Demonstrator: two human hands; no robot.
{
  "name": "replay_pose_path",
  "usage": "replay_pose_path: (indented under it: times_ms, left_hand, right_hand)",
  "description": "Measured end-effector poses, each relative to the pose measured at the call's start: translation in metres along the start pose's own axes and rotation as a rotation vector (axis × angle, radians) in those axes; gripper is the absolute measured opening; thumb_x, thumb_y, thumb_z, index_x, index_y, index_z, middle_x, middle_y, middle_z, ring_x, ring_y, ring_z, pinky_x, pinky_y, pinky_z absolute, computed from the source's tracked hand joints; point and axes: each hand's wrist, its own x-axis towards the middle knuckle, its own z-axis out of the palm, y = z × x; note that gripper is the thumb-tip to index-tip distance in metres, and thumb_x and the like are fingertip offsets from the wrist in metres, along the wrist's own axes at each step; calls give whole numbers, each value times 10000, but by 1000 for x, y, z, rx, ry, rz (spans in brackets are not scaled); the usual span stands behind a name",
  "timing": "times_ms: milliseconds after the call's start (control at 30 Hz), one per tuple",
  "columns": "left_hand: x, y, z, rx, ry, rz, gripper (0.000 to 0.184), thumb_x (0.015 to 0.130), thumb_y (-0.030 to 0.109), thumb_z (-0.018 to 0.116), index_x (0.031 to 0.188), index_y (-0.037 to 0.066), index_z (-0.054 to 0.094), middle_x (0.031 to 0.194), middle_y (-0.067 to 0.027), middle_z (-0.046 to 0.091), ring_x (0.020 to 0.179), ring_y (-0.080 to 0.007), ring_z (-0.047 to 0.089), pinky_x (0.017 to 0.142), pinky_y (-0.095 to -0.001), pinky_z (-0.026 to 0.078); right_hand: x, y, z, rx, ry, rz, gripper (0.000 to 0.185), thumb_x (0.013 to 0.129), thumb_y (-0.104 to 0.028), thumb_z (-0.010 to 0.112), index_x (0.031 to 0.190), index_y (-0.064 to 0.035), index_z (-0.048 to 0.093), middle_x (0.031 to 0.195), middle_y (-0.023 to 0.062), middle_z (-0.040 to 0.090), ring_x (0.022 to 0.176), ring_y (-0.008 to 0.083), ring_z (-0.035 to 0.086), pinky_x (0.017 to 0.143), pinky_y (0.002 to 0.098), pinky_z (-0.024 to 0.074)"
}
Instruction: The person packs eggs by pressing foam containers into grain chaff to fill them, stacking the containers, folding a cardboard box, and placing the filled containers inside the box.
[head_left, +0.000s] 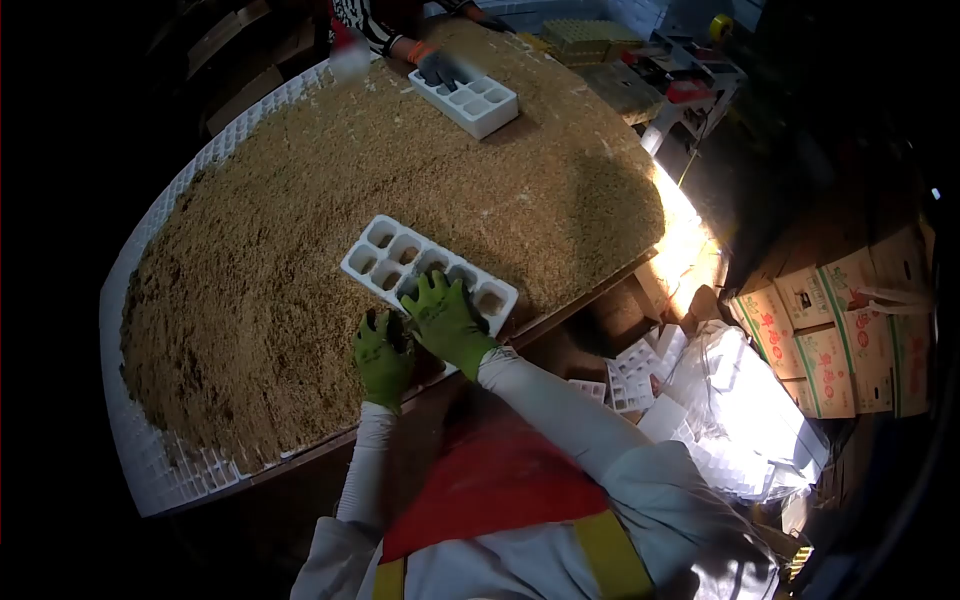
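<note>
A white foam tray [368,232] with two rows of square cells lies tilted across the brown, loose husk-like material [270,250] on the table. Some of its cells have a brown layer at the bottom. My right hand [447,318], in a green glove with dark patches, rests over the middle and near side of the tray with its fingers spread into the cells. Just left of the tray's near edge is my left hand [383,358], gloved the same way. Its fingers are curled inward, and what they hold, if anything, is hidden.
Across the table another person's gloved hand [440,68] reaches into a second foam tray [485,120]. White cell sheets [135,400] edge the table at left. Printed cartons [830,340] and a plastic-wrapped white stack [740,410] stand at right. Metal equipment [690,90] is behind.
</note>
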Motion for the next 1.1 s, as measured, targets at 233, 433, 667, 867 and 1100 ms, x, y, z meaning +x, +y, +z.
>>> replay_pose_path:
  times_ms: [233,433,667,867,1100]
  left_hand:
    - [9,129,19,-163,-309,172,551,706,249,753,1213,109,585,1362,-197,434,1209,-422,425,1006,-537,360]
    - [-16,112,19,-99,-260,303,404,711,244,740,1077,121,622,1238,-149,506,1191,-399,434,969,-594,338]
    - [-25,80,-11,-49,-305,303,500,738,359,705,1183,163,588,1287,-157,464,1224,-420,376,1001,-666,251]
    - [-19,20,-51,107,-256,105,605,689,420,737,1220,166,594,1332,-190,437,1272,-474,319,1045,-693,158]
    - [-68,-102,-104,181,-122,-163,568,695,419,735,1182,155,610,1372,-221,410,1298,-528,279,1050,-719,131]
  right_hand:
    - [-55,198,-14,-7,273,229,397,788,-353,688,1117,-143,616,1149,143,538,1062,314,518,807,468,440]
    - [-114,351,-3,-78,107,858,514,795,-387,683,1234,-135,597,1212,172,561,1080,378,526,767,517,491]
    - [-56,193,-18,-201,119,417,408,797,-392,655,1125,-151,626,1116,157,542,1073,351,485,830,545,385]
    - [-2,58,-17,30,154,198,344,829,-387,609,1089,-162,628,1131,135,542,1120,327,477,822,496,387]
    - [70,-131,-6,73,-84,-23,528,864,-440,572,1295,-135,557,1306,197,490,1283,367,391,1046,523,290]
